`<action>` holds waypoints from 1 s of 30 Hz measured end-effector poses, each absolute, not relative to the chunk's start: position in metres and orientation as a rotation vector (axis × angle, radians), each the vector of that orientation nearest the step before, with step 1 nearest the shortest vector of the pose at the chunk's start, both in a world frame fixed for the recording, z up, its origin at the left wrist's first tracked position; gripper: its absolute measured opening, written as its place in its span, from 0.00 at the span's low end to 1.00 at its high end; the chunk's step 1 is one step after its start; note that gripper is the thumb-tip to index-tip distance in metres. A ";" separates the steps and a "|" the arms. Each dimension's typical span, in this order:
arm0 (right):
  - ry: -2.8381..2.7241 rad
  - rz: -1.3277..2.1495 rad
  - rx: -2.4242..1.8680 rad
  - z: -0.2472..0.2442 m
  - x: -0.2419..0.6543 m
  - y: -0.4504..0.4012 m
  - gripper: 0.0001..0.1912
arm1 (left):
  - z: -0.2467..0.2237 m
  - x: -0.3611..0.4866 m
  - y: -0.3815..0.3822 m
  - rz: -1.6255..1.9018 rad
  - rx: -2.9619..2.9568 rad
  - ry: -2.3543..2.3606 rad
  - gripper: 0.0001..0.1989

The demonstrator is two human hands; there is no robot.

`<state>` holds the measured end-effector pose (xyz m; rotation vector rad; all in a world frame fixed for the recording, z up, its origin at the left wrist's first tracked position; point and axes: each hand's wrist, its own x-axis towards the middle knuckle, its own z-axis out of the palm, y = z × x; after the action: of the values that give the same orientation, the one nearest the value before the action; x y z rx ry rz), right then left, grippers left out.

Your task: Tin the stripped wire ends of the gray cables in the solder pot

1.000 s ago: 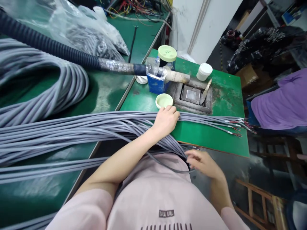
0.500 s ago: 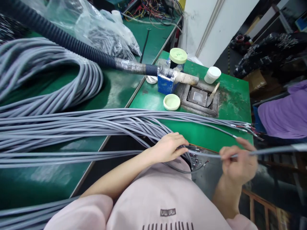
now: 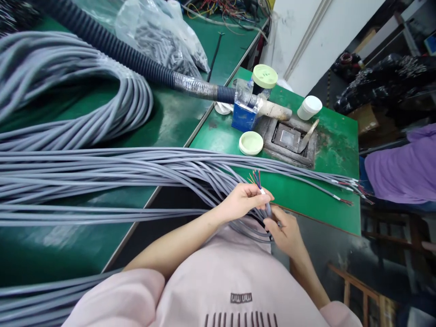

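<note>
Cool, whitish light, apparently from overhead, falls evenly across a pink shirt [image 3: 221, 268] at six o'clock, while a white pillar [image 3: 293, 27] glows at one. Pale glare streaks the glossy green surface [image 3: 63, 247] at eight o'clock; glints fleck a plastic bag [image 3: 160, 43] at eleven. Deep shadow fills the gap beneath the gray cables [image 3: 102, 175], and dimness swallows two o'clock. Wide-angle distortion stretches the edges. Colored wire ends [image 3: 256, 178] near center read clearly; a purple sleeve [image 3: 398, 168] at three looks soft.

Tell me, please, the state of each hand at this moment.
Left hand: closed, pinching a grey multi-core cable near its exposed coloured wires.
Right hand: closed on the same cable, just below.
</note>
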<state>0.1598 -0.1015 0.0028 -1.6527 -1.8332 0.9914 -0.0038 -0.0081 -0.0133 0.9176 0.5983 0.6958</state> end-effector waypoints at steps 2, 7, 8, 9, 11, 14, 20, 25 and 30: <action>-1.757 0.984 -1.651 0.004 0.156 -0.097 0.12 | -0.014 -0.002 -0.010 0.683 0.892 0.587 0.20; -1.658 1.053 -1.617 0.006 0.149 -0.091 0.13 | -0.017 -0.005 -0.006 0.754 0.822 0.589 0.19; -1.639 1.069 -1.612 0.006 0.149 -0.090 0.13 | -0.017 -0.007 -0.005 0.788 0.811 0.600 0.18; -1.619 1.080 -1.610 0.005 0.149 -0.090 0.13 | -0.018 -0.009 -0.003 0.827 0.798 0.614 0.18; -1.578 1.097 -1.610 0.005 0.150 -0.089 0.14 | -0.019 -0.012 -0.001 0.906 0.757 0.646 0.15; -1.526 1.120 -1.603 0.005 0.150 -0.088 0.14 | -0.017 -0.014 0.002 0.972 0.714 0.683 0.13; -1.509 1.118 -1.596 0.004 0.149 -0.087 0.14 | -0.005 -0.010 0.004 1.027 0.763 0.705 0.14; -1.508 1.131 -1.583 0.001 0.149 -0.087 0.14 | -0.001 -0.005 0.004 1.066 0.771 0.750 0.14; -1.491 1.137 -1.579 0.000 0.149 -0.087 0.15 | -0.003 -0.006 0.005 1.039 0.785 0.788 0.13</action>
<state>0.1491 -0.0874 0.0001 -1.5791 -1.4910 1.1371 -0.0056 0.0051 -0.0031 0.7845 0.7882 1.0387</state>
